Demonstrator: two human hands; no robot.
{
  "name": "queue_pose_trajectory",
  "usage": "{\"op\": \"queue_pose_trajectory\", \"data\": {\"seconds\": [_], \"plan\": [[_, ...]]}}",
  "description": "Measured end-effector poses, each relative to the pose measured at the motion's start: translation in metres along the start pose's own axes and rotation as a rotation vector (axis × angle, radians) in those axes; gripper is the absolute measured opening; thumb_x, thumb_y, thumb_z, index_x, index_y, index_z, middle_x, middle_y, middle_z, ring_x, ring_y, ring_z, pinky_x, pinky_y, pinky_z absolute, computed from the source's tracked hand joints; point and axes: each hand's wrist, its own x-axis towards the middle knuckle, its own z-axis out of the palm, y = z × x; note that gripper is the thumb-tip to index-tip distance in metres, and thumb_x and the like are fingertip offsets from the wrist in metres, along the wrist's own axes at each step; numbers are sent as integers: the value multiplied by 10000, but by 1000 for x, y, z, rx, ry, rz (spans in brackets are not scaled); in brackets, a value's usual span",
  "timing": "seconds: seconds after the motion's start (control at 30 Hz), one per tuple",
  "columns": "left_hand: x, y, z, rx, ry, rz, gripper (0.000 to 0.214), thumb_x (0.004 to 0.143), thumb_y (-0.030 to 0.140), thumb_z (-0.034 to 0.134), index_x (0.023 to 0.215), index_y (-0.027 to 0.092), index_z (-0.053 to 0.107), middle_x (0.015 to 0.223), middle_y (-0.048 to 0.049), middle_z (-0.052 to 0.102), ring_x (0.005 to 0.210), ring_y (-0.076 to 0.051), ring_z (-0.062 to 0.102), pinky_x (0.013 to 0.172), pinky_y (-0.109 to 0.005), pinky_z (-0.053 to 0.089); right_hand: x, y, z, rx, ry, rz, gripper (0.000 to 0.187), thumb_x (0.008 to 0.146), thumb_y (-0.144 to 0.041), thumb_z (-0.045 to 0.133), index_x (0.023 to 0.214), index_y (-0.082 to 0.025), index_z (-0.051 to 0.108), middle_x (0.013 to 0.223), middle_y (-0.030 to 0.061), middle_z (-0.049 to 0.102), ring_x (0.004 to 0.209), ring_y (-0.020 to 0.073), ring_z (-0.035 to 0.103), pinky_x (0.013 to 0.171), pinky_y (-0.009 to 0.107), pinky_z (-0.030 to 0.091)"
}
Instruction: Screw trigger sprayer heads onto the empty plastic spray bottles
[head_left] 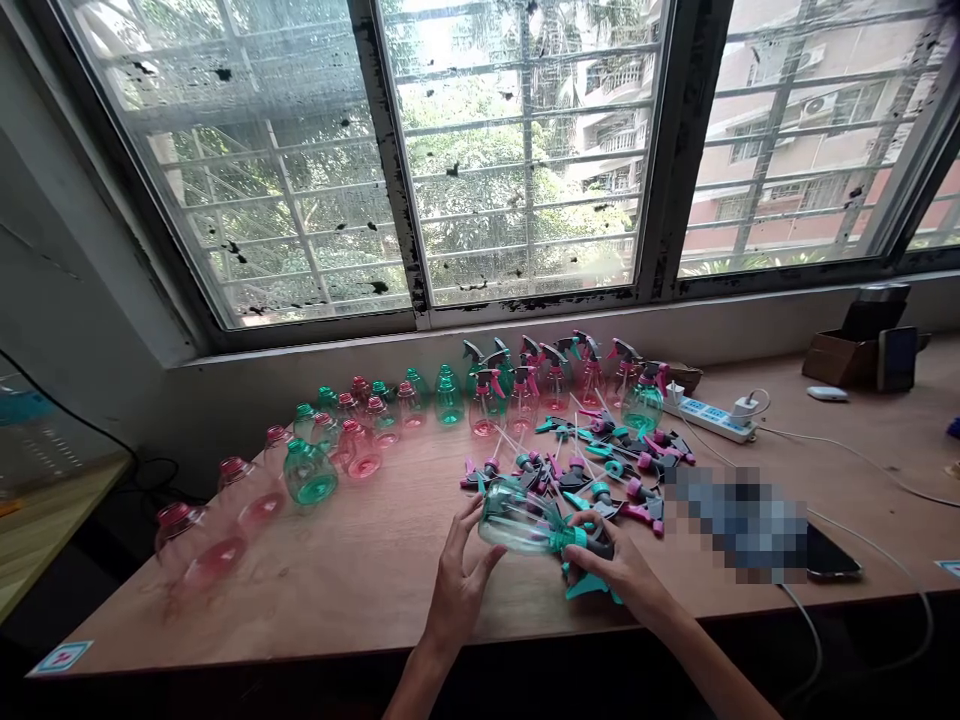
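My left hand (459, 580) wraps its fingers round the body of a clear green spray bottle (517, 520) lying on its side just above the wooden table (337, 580). My right hand (619, 568) grips the teal and black trigger head (589, 548) at the bottle's neck. Right behind lies a heap of loose pink and teal trigger heads (592, 460) with thin white tubes.
Several pink and green bottles without heads (330, 450) stand in a curved row at the left and back. Bottles with heads fitted (555, 380) line the windowsill side. A power strip (712, 415), cables, a phone (829, 555) and a brown box (844, 355) occupy the right.
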Motion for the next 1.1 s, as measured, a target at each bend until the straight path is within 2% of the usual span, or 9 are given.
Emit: {"op": "queue_pose_trajectory", "data": {"seconds": [0.13, 0.27, 0.33, 0.43, 0.53, 0.63, 0.77, 0.87, 1.1], "plan": [[0, 0, 1, 25, 20, 7, 428, 926, 319, 635, 1346, 320, 558, 1482, -66, 510, 1427, -292, 412, 1182, -487, 319, 1, 1, -1, 10, 15, 1, 399, 827, -451, 775, 1040, -234, 518, 663, -23, 717, 599, 191, 704, 609, 315, 586], [-2, -1, 2, 17, 6, -5, 582, 821, 344, 773, 1345, 280, 526, 1409, -99, 582, 1348, -315, 512, 1138, -481, 385, 0, 0, 1, -13, -12, 1, 410, 802, -421, 810, 1026, -235, 522, 647, -23, 722, 608, 191, 706, 614, 300, 574], [-2, -2, 2, 7, 7, -13, 504, 849, 360, 744, 1300, 255, 543, 1424, -118, 571, 1341, -317, 523, 1136, -487, 386, -1, -1, 2, -23, -22, -3, 413, 787, -401, 829, 1012, -237, 524, 662, -23, 727, 613, 184, 703, 610, 285, 565], [-1, -4, 1, -6, 11, -12, 390, 899, 378, 678, 1252, 244, 580, 1477, -120, 520, 1389, -316, 471, 1147, -481, 375, -1, -3, 3, -23, -22, -4, 422, 775, -415, 835, 1001, -237, 525, 679, -19, 729, 613, 187, 703, 597, 286, 565], [0, -6, 1, -1, 6, -9, 464, 890, 362, 691, 1330, 291, 560, 1509, -84, 482, 1439, -301, 397, 1190, -476, 308, -1, -4, 3, -9, -7, 3, 419, 796, -455, 803, 1013, -237, 520, 663, -19, 722, 609, 197, 707, 602, 307, 576], [0, -7, 2, 3, -4, -26, 511, 881, 347, 701, 1362, 328, 529, 1435, -64, 550, 1392, -289, 459, 1157, -466, 357, -1, -4, 3, -1, -5, 6, 415, 810, -476, 781, 1020, -239, 513, 670, -17, 723, 610, 199, 708, 614, 320, 583], [-1, -4, 2, 4, -6, -73, 592, 789, 371, 802, 1313, 295, 537, 1281, -76, 654, 1260, -307, 577, 1094, -482, 419, -1, -6, 4, -22, -32, 5, 418, 791, -435, 813, 1007, -240, 513, 654, -22, 724, 615, 193, 698, 615, 305, 571], [-1, 0, 2, 0, -6, -90, 541, 820, 384, 771, 1299, 275, 544, 1221, -82, 684, 1231, -304, 597, 1089, -488, 421, -1, -6, 4, -38, -40, 1, 409, 787, -407, 826, 1001, -240, 521, 644, -30, 721, 607, 176, 685, 605, 279, 557], [1, -4, 2, -10, 3, -43, 550, 859, 318, 716, 1375, 331, 524, 1456, -71, 517, 1374, -310, 466, 1094, -462, 420, -1, -2, 2, 3, -7, 18, 438, 784, -494, 797, 1018, -242, 526, 683, -21, 716, 604, 200, 710, 591, 311, 583]]}}
